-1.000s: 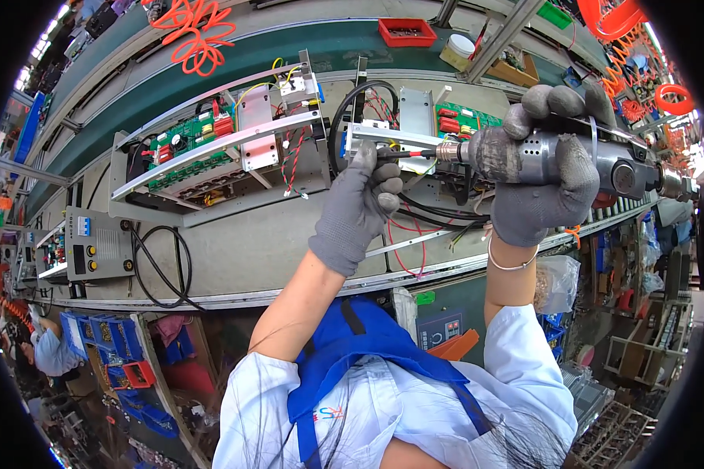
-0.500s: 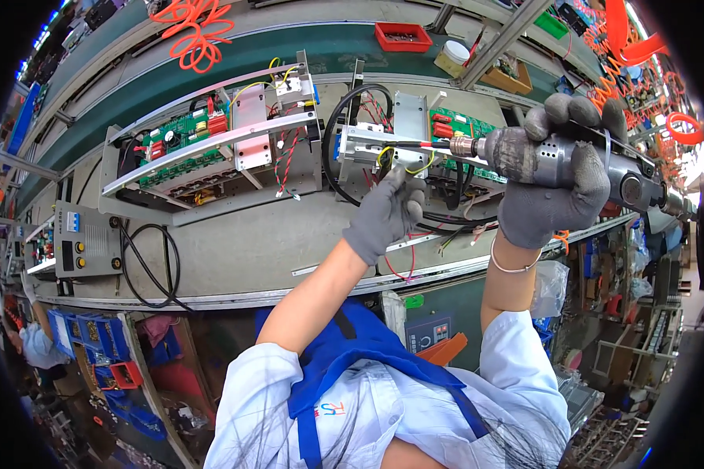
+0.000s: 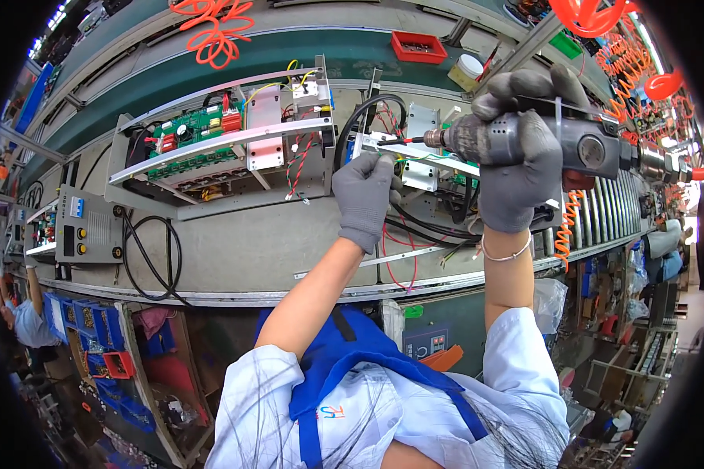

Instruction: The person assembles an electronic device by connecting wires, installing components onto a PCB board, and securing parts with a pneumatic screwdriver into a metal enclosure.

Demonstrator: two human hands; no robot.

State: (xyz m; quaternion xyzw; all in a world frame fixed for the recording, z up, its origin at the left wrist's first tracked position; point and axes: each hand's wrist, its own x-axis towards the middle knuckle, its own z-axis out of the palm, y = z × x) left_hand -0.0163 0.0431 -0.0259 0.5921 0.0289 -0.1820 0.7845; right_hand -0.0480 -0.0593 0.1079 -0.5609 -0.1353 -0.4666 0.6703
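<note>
My right hand [image 3: 516,195], in a grey glove, is wrapped round a dark air screwdriver [image 3: 489,141]. Its long thin bit [image 3: 403,141] points left, over the end of an open metal chassis [image 3: 424,119]. My left hand [image 3: 361,199], gloved alike, has its fingers pinched together at the chassis's near left end, just below the bit tip. What lies between those fingertips is hidden. Beside them runs a yellow-green wire [image 3: 400,166]. The screwdriver and my right hand cover much of the chassis's right part. Whether the bit touches a screw cannot be made out.
Left of it stands a second chassis [image 3: 211,160] with green circuit boards. A grey control panel [image 3: 90,227] with a black cable [image 3: 167,258] sits farther left. Behind are a red parts tray [image 3: 418,47] and a white tub [image 3: 467,70]. Orange coiled hoses [image 3: 223,39] hang above.
My right hand has carried the screwdriver left, bringing the bit over the chassis end. My left hand has moved left and up, its fingers now pinched at that end. The view has shifted slightly.
</note>
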